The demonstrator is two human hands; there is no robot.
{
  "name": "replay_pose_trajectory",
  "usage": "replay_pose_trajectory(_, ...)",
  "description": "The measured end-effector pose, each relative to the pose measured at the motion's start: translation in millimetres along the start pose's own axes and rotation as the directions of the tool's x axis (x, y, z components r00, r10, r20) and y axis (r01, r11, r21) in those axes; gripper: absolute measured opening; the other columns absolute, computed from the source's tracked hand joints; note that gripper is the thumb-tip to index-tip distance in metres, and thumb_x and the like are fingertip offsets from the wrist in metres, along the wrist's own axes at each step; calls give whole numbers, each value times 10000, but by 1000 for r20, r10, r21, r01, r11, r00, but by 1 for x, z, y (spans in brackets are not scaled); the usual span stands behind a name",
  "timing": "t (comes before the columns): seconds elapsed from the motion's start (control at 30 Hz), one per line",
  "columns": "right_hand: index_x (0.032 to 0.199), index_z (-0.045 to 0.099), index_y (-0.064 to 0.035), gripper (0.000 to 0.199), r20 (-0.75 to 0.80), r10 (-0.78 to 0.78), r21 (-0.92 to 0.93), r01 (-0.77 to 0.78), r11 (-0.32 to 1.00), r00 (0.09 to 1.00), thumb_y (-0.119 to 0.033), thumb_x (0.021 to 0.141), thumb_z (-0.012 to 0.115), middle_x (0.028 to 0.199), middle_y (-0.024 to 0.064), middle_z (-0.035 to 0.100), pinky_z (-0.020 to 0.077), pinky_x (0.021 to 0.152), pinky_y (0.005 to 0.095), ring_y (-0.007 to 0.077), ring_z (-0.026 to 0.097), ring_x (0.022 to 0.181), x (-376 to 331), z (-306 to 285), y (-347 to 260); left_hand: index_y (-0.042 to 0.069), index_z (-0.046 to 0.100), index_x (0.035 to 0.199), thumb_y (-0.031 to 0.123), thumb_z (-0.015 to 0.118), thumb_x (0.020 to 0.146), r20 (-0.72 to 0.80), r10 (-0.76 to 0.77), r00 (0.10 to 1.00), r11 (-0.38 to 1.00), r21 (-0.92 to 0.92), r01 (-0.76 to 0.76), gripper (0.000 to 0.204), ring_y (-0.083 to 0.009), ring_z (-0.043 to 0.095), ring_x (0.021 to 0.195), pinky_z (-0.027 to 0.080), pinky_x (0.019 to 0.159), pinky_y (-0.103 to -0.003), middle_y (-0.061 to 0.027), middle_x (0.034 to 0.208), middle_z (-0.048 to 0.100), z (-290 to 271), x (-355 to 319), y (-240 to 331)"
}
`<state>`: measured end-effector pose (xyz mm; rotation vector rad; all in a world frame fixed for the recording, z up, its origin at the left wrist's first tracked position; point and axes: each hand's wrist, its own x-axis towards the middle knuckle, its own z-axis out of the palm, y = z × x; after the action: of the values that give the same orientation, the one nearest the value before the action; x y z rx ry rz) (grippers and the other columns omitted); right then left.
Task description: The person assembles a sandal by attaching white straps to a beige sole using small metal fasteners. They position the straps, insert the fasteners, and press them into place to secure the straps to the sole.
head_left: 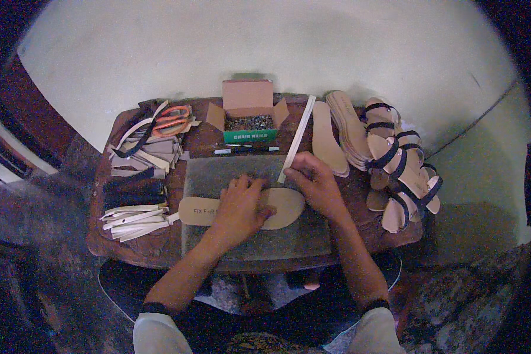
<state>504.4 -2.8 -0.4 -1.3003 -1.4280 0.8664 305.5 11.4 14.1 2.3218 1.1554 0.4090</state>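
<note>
A tan sandal insole (286, 207) lies crosswise on a grey mat, its toe end to the right and dark print near its heel. My left hand (239, 206) rests over its middle, fingers bent past the far edge and thumb pressed on top, keeping hold of it. Above the toe end, my right hand (312, 180) pinches a long, narrow white strip (301, 133) between thumb and fingers. The strip slants up and away to the right, with its lower end close to the insole's far edge.
The grey mat (206, 171) covers the wooden table's middle. Behind it stand a green box of nails (251, 134) and a pen (246, 150). At left lie orange-handled scissors (172, 121), fabric pieces (159, 150) and white strips (137, 223). At right are stacked insoles (347, 127) and strapped sandals (404, 168).
</note>
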Motion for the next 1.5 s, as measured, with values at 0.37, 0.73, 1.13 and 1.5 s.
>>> replay_pose_trajectory(0.37, 954, 550, -35, 102, 53, -54, -93, 59, 994, 997, -20, 869, 605, 840, 7, 600, 481, 737, 257, 86, 578, 806, 8, 4, 28, 78, 533, 1151, 278, 739, 729, 66, -31, 997, 1000, 7, 31, 510, -350, 440, 1110, 343, 907, -529, -154, 1125, 488, 4, 5, -3)
replay_pose_trajectory(0.73, 996, 572, -41, 162, 113, -6, -47, 11, 999, 994, -66, 853, 645, 866, 9, 620, 482, 731, 255, 96, 585, 818, 3, 9, 1, 43, 521, 1159, 222, 703, 761, 18, -56, 998, 938, -343, 59, 473, -382, 610, 950, 465, 816, -451, -205, 987, 637, -6, 1, -4)
replay_pose_trajectory(1.13, 1062, 599, -43, 276, 266, 136, 72, -161, 984, 954, -42, 801, 691, 930, 26, 651, 494, 774, 267, 103, 608, 871, -3, 10, -40, 22, 654, 946, 260, 639, 821, 157, 92, 983, 933, -359, -30, 270, -326, 631, 735, 485, 687, -417, -181, 783, 649, -37, 2, -10)
replay_pose_trajectory(1.5, 1036, 634, -23, 263, 318, 166, -107, -139, 985, 933, -114, 801, 711, 921, 29, 661, 491, 775, 279, 107, 608, 838, -5, 28, -39, 9, 648, 878, 224, 669, 837, 216, 7, 976, 815, -567, 119, 221, -117, 543, 651, 446, 602, -314, -77, 715, 636, -34, -13, -35)
